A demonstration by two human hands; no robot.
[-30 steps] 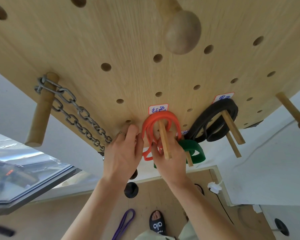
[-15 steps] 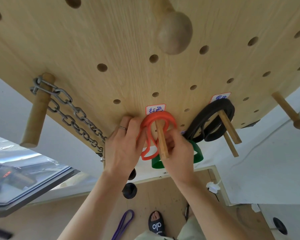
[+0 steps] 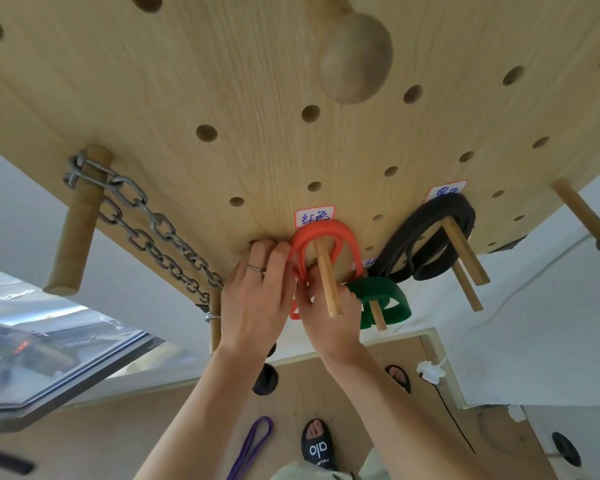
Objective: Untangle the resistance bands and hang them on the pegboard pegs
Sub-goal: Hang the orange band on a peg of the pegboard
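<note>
Far left of the pegboard point(image 3: 187, 81), near its lower left edge: thick wooden peg point(image 3: 75, 233) with a steel chain point(image 3: 146, 223) looped over it, the chain running down along the board's edge.

Left hand point(image 3: 257, 299) — ring on one finger, fingers curled and pinching the left side of the red band point(image 3: 323, 230). Right hand point(image 3: 333, 317) just beside it, below the red band's peg point(image 3: 326, 278); fingers curl toward the band's lower strands, but whether they actually grip cannot be told. The red band is looped over that peg, under a white label point(image 3: 314, 217).

To the right: green band point(image 3: 381, 296) on a lower peg at the board's bottom edge, then black band point(image 3: 430, 237) coiled over two pegs near the lower right edge.

On the floor point(image 3: 343, 393) below — purple band point(image 3: 250, 448), beside a foot in a black slide sandal point(image 3: 317, 448).
</note>
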